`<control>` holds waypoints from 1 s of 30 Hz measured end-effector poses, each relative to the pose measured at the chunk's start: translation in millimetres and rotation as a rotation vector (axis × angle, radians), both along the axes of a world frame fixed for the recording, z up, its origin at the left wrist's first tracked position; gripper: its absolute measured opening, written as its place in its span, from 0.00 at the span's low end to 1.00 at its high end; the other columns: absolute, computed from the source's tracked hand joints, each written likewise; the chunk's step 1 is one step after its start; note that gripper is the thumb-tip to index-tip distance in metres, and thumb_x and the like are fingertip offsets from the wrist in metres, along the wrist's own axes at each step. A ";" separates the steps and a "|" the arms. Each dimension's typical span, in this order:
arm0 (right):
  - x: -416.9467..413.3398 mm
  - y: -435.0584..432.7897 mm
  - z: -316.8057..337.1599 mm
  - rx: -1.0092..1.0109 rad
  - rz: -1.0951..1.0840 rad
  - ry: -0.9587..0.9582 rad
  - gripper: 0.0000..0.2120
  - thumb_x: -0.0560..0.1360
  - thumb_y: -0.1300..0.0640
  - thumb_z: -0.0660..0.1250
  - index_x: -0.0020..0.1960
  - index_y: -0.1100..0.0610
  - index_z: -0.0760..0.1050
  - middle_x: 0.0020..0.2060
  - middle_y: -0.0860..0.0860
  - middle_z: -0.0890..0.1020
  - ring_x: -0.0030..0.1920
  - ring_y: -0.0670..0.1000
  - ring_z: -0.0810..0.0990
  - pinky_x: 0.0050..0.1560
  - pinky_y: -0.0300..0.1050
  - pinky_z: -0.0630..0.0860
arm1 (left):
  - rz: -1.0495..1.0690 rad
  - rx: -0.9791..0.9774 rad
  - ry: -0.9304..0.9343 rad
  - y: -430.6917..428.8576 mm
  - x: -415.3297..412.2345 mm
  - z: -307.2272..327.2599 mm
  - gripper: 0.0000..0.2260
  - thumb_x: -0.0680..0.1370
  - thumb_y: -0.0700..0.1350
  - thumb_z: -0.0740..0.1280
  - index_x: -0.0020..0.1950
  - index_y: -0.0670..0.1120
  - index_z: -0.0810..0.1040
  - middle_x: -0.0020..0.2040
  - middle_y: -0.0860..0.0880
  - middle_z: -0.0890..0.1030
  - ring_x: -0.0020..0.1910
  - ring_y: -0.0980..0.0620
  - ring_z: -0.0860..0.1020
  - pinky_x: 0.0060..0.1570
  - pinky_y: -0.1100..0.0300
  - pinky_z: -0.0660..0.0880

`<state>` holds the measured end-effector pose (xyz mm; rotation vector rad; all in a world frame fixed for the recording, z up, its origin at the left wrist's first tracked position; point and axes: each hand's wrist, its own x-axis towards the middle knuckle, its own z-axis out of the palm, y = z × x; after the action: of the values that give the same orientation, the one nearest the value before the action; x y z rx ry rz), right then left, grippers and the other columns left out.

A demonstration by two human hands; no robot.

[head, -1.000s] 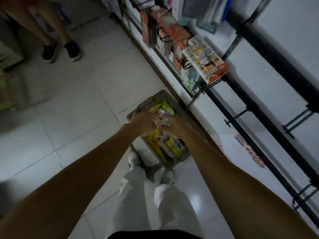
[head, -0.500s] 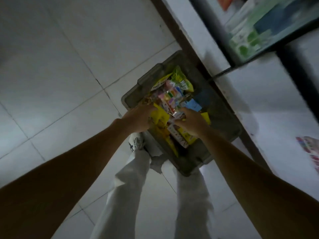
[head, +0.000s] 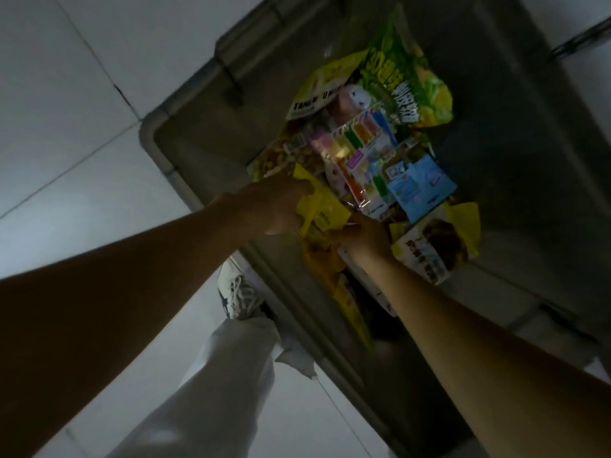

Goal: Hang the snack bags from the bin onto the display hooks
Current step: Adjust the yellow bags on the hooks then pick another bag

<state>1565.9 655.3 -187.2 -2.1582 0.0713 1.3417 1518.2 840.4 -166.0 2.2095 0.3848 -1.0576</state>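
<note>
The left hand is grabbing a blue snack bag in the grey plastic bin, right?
Not blue. The head view shows the left hand gripping a crinkled yellow snack bag in the grey plastic bin.

Below you lies a floor [head: 66,127] of large pale tiles, crossed by thin dark grout lines [head: 120,92]. The light is dim. A dark metal rod [head: 578,41] shows at your upper right.
</note>
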 end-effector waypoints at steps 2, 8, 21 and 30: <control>-9.9 4.8 -13.0 0.011 -0.038 -0.014 0.21 0.73 0.54 0.75 0.63 0.59 0.77 0.59 0.57 0.81 0.61 0.59 0.78 0.61 0.53 0.75 | 0.023 -0.004 -0.028 -2.4 1.3 -12.2 0.29 0.78 0.45 0.68 0.77 0.51 0.61 0.76 0.46 0.64 0.71 0.45 0.66 0.67 0.55 0.66; -22.9 2.5 -21.7 0.049 -0.145 -0.101 0.14 0.78 0.59 0.69 0.63 0.62 0.78 0.53 0.53 0.81 0.55 0.52 0.78 0.45 0.31 0.72 | 0.071 -0.027 0.001 -5.5 0.8 -11.5 0.27 0.77 0.45 0.69 0.75 0.53 0.64 0.74 0.47 0.66 0.70 0.46 0.68 0.65 0.54 0.68; 34.4 -41.4 106.4 0.151 -0.362 0.130 0.04 0.76 0.61 0.71 0.44 0.59 0.77 0.39 0.51 0.81 0.45 0.54 0.83 0.38 0.49 0.84 | 0.477 -0.232 0.072 -21.9 3.5 58.3 0.27 0.77 0.41 0.68 0.75 0.50 0.66 0.73 0.47 0.69 0.64 0.46 0.73 0.57 0.53 0.74; 56.6 -56.5 167.3 0.175 -0.367 0.190 0.04 0.76 0.62 0.71 0.46 0.54 0.78 0.36 0.50 0.85 0.36 0.50 0.85 0.34 0.42 0.82 | 0.761 -0.560 0.057 -32.3 28.8 104.2 0.13 0.77 0.35 0.68 0.61 0.42 0.78 0.55 0.46 0.81 0.41 0.60 0.81 0.45 0.64 0.78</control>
<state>1622.5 598.8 -19.9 -1.7644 0.3911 1.2788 1547.0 808.0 -61.8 1.3526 0.7684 -0.6844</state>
